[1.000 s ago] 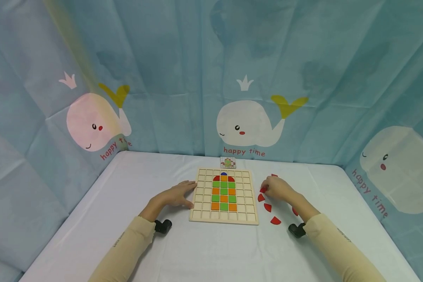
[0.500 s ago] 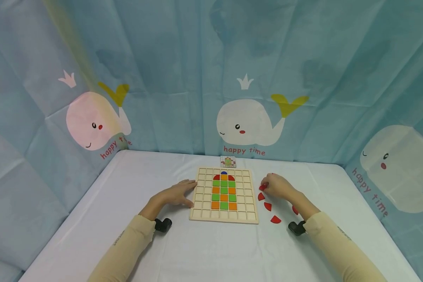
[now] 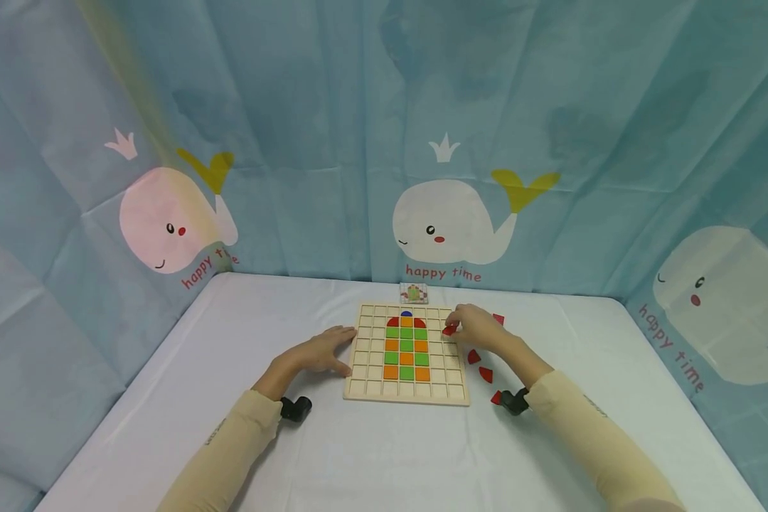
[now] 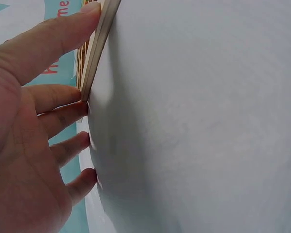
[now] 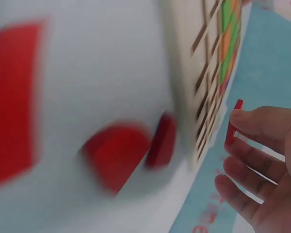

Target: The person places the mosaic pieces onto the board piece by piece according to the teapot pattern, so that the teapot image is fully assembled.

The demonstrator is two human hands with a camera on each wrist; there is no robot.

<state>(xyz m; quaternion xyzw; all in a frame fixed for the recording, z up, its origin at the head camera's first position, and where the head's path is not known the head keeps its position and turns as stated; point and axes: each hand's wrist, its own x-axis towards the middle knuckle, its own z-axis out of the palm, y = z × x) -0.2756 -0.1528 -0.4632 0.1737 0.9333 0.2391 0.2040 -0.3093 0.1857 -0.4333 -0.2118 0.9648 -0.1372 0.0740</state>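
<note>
The right hand (image 3: 480,328) pinches one thin red piece (image 3: 449,331), with one gridded wooden board (image 3: 374,359) beneath it, touching the spread left hand (image 3: 322,352).

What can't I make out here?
Head: details on the small multicoloured rectangular card, too small.
Head: lowest flat red piece, partly behind the black wrist camera.
Head: outline of the held flat red piece, partly covered by the right grip.
Right wrist: leftmost red piece, blurred, cut off by left edge.

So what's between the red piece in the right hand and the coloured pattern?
In the head view, only bare squares of the wooden board show between the red piece the right hand pinches and the coloured pattern.
</note>
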